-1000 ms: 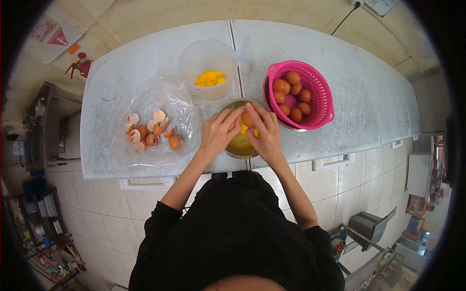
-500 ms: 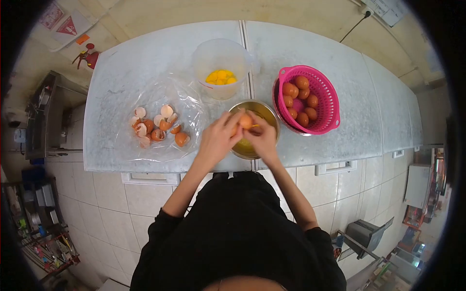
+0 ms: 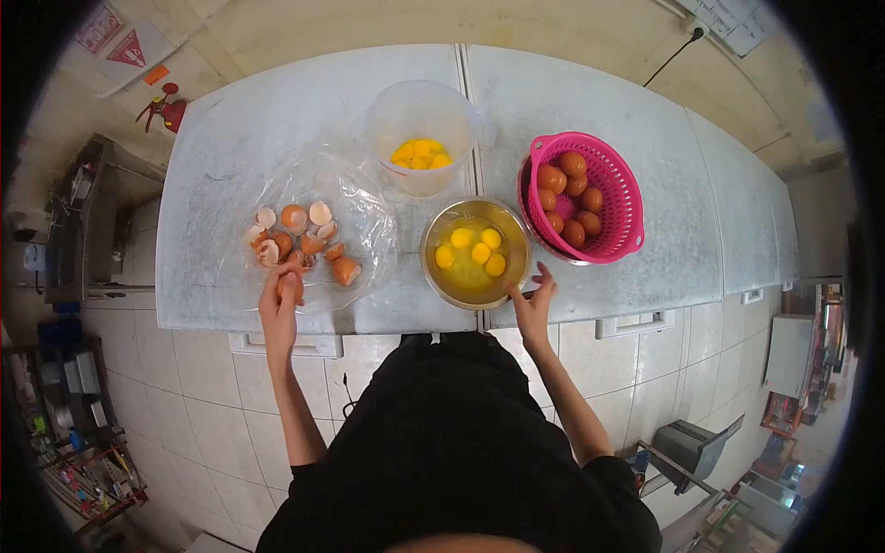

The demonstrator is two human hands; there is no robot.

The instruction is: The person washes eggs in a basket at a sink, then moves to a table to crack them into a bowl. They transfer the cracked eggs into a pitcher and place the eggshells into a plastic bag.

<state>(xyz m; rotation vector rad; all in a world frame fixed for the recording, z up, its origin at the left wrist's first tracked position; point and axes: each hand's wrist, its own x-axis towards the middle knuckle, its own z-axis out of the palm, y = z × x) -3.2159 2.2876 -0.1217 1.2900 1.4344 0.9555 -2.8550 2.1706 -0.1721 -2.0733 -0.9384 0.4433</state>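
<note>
Over the near edge of a clear plastic bag (image 3: 355, 198), my left hand (image 3: 278, 311) is closed around a brown eggshell (image 3: 291, 288). Several broken eggshells (image 3: 320, 213) lie on the bag just beyond my fingers. My right hand (image 3: 535, 309) has its fingers apart, with the fingertips right at the near right rim of a metal bowl (image 3: 427, 267). Clear egg white fills the bottom of that bowl, with several whole yolks (image 3: 481, 252) in it. Behind the bowl stands a translucent plastic jug (image 3: 419, 106) that holds more yolks (image 3: 422, 155).
A pink basket (image 3: 627, 198) with several brown eggs (image 3: 573, 164) stands right of the bowl, tilted on a container beneath it. The grey worktop (image 3: 645, 286) has a seam running behind the bowl. A fire extinguisher (image 3: 166, 111) hangs at the back left.
My hands have parted from the cracked egg above the bowl. The left has swung left to the bag with a shell; the right has dropped to the bowl's rim. Another shell lies on the bag.
</note>
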